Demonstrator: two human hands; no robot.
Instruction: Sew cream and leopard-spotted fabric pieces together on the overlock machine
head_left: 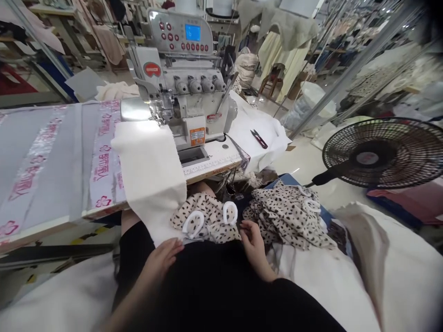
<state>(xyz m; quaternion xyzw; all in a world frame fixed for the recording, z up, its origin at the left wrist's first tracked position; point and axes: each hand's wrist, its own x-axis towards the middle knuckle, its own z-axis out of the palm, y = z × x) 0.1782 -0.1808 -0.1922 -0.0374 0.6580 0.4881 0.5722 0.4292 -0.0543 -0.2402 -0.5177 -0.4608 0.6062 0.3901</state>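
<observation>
In my lap lies a spotted garment piece (211, 207), cream with black marks and two white ring-shaped trims. My left hand (162, 256) rests with its fingers stretched out at the lower edge of a white fabric panel (152, 170), which hangs from the sewing machine (194, 92) over the table edge. Nothing shows in that hand. To the right of the garment piece, my right hand (255, 246) is loosely open, thumb apart from the fingers. Beside it sits a heap of the same spotted garments (287, 214).
Thread snips (259, 138) lie on white cloth right of the machine. A black fan (374, 154) stands at the right. The tabletop (69, 157) at the left has a grey and pink-printed covering. Large white fabric (321, 276) spreads at my right side.
</observation>
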